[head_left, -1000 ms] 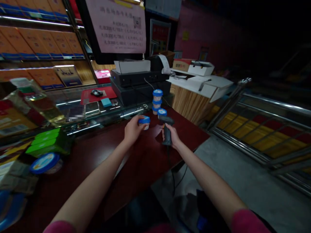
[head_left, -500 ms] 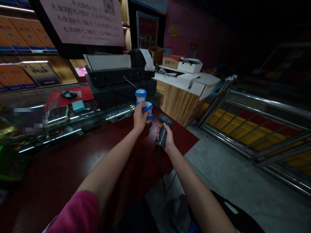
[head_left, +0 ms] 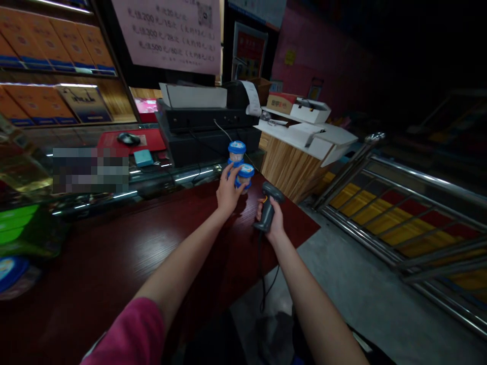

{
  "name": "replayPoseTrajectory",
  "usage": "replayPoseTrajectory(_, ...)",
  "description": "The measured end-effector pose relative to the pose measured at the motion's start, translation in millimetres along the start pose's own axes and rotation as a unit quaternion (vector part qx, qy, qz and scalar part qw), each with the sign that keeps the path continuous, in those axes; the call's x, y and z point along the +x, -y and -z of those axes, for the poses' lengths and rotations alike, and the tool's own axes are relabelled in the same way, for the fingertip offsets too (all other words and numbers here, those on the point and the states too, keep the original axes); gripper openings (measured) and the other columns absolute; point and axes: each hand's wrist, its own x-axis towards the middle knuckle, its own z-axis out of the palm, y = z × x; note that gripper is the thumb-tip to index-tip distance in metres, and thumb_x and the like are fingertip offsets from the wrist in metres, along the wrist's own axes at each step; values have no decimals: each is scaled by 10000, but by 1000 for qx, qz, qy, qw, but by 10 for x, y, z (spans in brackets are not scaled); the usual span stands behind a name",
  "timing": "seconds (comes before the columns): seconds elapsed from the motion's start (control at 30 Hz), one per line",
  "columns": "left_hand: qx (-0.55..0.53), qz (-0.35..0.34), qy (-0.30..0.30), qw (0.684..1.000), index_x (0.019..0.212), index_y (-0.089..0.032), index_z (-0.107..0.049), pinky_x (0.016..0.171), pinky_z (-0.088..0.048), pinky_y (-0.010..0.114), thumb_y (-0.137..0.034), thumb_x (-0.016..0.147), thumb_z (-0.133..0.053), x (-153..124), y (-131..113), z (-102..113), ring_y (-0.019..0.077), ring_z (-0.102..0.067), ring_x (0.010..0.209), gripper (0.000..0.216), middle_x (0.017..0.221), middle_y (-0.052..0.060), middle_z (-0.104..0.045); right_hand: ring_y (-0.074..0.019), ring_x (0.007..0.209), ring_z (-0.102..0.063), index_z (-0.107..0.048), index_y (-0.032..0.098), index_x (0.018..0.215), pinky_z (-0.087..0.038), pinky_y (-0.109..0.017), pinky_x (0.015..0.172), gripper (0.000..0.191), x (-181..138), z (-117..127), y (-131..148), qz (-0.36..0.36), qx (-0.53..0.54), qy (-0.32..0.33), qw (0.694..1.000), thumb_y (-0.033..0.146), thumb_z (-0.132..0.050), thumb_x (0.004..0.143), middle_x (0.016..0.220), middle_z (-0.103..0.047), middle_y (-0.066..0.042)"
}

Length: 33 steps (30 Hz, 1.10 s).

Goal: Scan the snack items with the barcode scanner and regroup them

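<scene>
My right hand (head_left: 276, 217) is wrapped round the handle of a dark grey barcode scanner (head_left: 267, 212), its head up and its cable hanging down past the table edge. My left hand (head_left: 228, 191) is beside a small tub (head_left: 245, 172) with a blue lid, its fingers apart and the thumb low by the tub's side. Whether the fingertips still touch the tub I cannot tell. This tub sits on another blue-lidded one. Just behind stands a second stack, topped by a similar tub (head_left: 236, 149); my fingers partly cover the lower tubs.
The dark red table (head_left: 182, 238) carries a green package (head_left: 23, 228) and another blue-lidded tub (head_left: 15, 276) at the left. Behind are a receipt printer (head_left: 239, 94), a mouse (head_left: 128, 138) and a light blue box (head_left: 143, 158). Metal railings (head_left: 399, 203) stand right.
My left thumb and fingers have spread wider apart at the tub, and more of its lid shows. The right hand still holds the scanner. The whole view has shifted left.
</scene>
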Motion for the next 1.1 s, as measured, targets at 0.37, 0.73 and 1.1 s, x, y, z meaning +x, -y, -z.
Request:
replayPoseTrajectory(0.37,296,-61,15,953,1496,-297,-476,1235,-393,538,-181,952,-607,-1619,77,3159,283,-425,1515,572,1531,103,-546,-133,480,-428,-712,241,833,-364,-240,328,280,-437,-246,-68,-106,-126,167,972,510,-707,754,669,-499,-22)
replayPoseTrajectory(0.73,387,120,-171,898,1514,-150,-401,1291,-276,548,-140,883,-651,-2111,297,4145,343,-331,1546,679,1559,216,-421,-109,450,-401,-662,158,878,-337,-193,311,357,-1096,-2208,-1644,-336,-70,434,833,512,-613,877,627,-531,-5)
replayPoseTrajectory(1.1,274,131,-167,938,1282,-208,-647,1209,-428,472,-202,959,-613,-2137,274,4201,266,-567,1363,326,1381,97,-658,-106,443,-464,-640,150,903,-356,-180,302,383,-1239,-2425,-1807,-349,-64,441,825,510,-521,953,641,-565,2)
